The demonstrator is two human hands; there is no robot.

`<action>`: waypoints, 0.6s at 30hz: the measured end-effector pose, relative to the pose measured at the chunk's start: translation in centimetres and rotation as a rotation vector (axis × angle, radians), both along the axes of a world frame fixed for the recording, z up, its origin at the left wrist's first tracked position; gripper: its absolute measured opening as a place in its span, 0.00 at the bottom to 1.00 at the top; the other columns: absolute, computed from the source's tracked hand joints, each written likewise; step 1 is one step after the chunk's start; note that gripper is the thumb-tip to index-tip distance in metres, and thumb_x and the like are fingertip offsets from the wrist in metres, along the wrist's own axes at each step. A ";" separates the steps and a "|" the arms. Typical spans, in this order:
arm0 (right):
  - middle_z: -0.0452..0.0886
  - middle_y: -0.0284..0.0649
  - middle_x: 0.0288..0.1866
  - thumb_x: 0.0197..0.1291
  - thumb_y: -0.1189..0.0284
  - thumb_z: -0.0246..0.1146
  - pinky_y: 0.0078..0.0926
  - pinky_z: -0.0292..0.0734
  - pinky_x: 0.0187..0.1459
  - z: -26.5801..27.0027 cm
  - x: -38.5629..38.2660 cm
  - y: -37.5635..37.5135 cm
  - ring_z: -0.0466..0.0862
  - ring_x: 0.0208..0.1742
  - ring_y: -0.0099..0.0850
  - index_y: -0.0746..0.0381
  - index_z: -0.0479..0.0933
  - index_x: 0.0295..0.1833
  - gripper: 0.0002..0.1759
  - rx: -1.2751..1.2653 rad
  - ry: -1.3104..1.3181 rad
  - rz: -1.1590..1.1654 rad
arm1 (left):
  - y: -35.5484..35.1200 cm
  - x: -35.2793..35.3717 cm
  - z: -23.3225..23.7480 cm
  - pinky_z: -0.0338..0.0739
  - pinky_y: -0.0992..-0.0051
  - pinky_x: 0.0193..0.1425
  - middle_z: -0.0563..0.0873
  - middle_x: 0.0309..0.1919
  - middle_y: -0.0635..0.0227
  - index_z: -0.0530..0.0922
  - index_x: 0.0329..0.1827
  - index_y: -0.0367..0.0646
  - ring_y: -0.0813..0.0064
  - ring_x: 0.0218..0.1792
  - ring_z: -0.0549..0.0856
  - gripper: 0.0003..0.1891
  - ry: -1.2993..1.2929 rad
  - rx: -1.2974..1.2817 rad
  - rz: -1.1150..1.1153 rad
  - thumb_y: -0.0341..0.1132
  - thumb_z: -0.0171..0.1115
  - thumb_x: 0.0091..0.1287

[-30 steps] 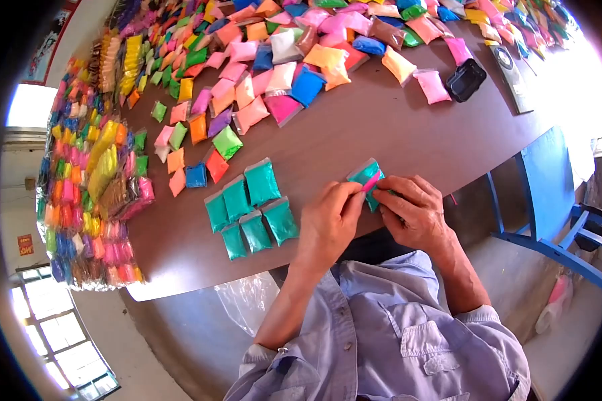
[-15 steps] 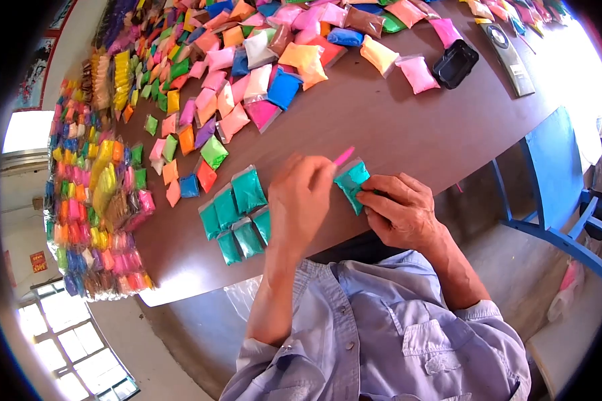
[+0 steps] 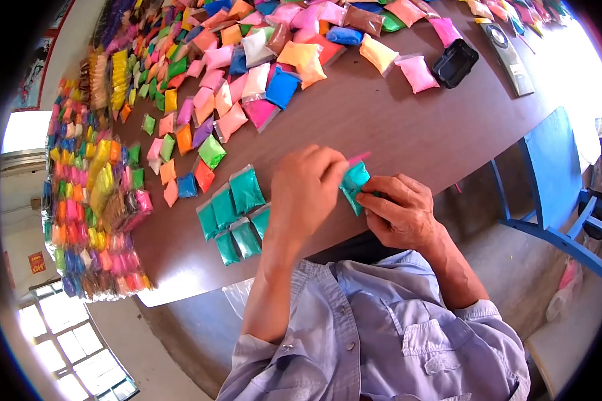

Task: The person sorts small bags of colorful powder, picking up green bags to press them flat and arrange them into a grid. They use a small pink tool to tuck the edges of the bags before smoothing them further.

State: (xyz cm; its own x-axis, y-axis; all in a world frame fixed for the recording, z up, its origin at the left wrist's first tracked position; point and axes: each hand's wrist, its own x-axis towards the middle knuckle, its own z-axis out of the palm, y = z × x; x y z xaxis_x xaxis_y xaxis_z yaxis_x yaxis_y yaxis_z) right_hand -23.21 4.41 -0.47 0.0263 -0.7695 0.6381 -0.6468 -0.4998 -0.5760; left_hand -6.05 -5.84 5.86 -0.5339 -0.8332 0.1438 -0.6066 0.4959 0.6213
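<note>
My right hand (image 3: 403,206) grips a small clear packet of teal material (image 3: 354,182) by its right side, over the table's near edge. Facing it, my left hand (image 3: 306,186) is closed around a slim pink stick (image 3: 360,159), whose tip points right across the packet's top end. The stick is blurred, and my fingers hide its other end. Just left of my left forearm, several teal packets (image 3: 246,190) lie in two rows on the table, partly covered by the arm.
Many colourful packets (image 3: 254,50) cover the far and left parts of the brown table (image 3: 381,120). A black tray (image 3: 455,63) and a long grey object (image 3: 508,60) lie at the far right. A blue chair (image 3: 554,170) stands right of the table.
My left hand has turned, and the pink stick has tipped from slanting upward to nearly level, over the packet's top. The packet has tilted slightly; my right hand is almost still.
</note>
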 end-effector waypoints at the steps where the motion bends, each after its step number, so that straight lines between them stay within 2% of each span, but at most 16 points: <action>1: 0.86 0.34 0.46 0.43 0.81 0.71 0.29 0.80 0.34 -0.1 0.0 0.1 0.82 0.31 0.32 0.57 0.87 0.43 0.18 0.004 -0.001 -0.002 | 0.5 0.0 0.3 0.80 0.60 0.38 0.87 0.33 0.60 0.85 0.38 0.41 0.54 0.34 0.87 0.03 -0.001 0.004 -0.002 0.31 0.70 0.68; 3: 0.86 0.34 0.46 0.43 0.81 0.71 0.29 0.79 0.33 -0.2 0.0 0.0 0.82 0.31 0.32 0.57 0.87 0.43 0.18 0.006 0.006 0.003 | 1.5 -0.1 0.6 0.80 0.61 0.38 0.86 0.33 0.60 0.85 0.38 0.40 0.55 0.34 0.87 0.04 -0.017 0.056 -0.156 0.30 0.69 0.69; 6: 0.86 0.34 0.46 0.42 0.81 0.71 0.28 0.78 0.32 -0.2 0.0 -0.1 0.81 0.30 0.32 0.57 0.87 0.43 0.18 0.000 0.023 0.008 | 1.2 -0.4 0.5 0.80 0.62 0.38 0.86 0.33 0.60 0.85 0.39 0.40 0.56 0.33 0.87 0.03 -0.138 -0.020 -0.104 0.29 0.69 0.69; 10: 0.86 0.34 0.46 0.42 0.81 0.71 0.29 0.77 0.31 -0.3 0.2 -0.1 0.81 0.30 0.32 0.57 0.87 0.43 0.18 -0.017 -0.002 -0.009 | -0.5 0.0 -0.4 0.80 0.63 0.37 0.87 0.33 0.59 0.85 0.39 0.39 0.58 0.32 0.87 0.02 -0.154 -0.093 -0.056 0.28 0.68 0.70; 12: 0.86 0.34 0.46 0.41 0.81 0.71 0.29 0.78 0.31 -0.3 0.1 0.0 0.81 0.30 0.32 0.57 0.87 0.42 0.18 -0.009 0.026 -0.019 | -0.4 0.7 -0.5 0.80 0.65 0.37 0.88 0.33 0.60 0.85 0.39 0.39 0.63 0.31 0.87 0.03 -0.075 -0.033 0.096 0.29 0.69 0.71; 13: 0.86 0.34 0.46 0.41 0.81 0.71 0.29 0.78 0.31 -0.4 0.1 0.1 0.81 0.30 0.32 0.57 0.87 0.42 0.18 -0.005 0.022 -0.023 | 0.2 0.8 -0.3 0.80 0.65 0.37 0.88 0.33 0.60 0.85 0.39 0.39 0.63 0.31 0.87 0.03 -0.079 -0.030 0.092 0.29 0.69 0.71; 15: 0.86 0.35 0.46 0.41 0.82 0.71 0.29 0.79 0.32 -0.4 0.2 0.0 0.82 0.30 0.32 0.57 0.87 0.42 0.19 -0.016 -0.007 -0.017 | 2.0 1.4 0.5 0.80 0.69 0.35 0.88 0.32 0.61 0.85 0.39 0.37 0.70 0.29 0.86 0.05 0.054 0.060 0.096 0.30 0.70 0.71; 18: 0.86 0.35 0.46 0.40 0.82 0.71 0.29 0.80 0.33 -0.3 0.3 -0.1 0.83 0.31 0.32 0.57 0.87 0.42 0.18 -0.011 -0.016 -0.020 | 4.3 1.9 -1.6 0.78 0.71 0.32 0.88 0.29 0.62 0.85 0.39 0.36 0.74 0.27 0.85 0.06 0.136 0.153 0.177 0.30 0.71 0.71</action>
State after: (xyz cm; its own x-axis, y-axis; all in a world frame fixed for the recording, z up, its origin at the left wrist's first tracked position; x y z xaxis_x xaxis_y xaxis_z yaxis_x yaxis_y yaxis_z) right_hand -22.95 4.34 -0.77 0.0009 -0.7625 0.6470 -0.6475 -0.4935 -0.5807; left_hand -4.10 -1.54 4.24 -0.3625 -0.9294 0.0692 -0.5816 0.2836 0.7625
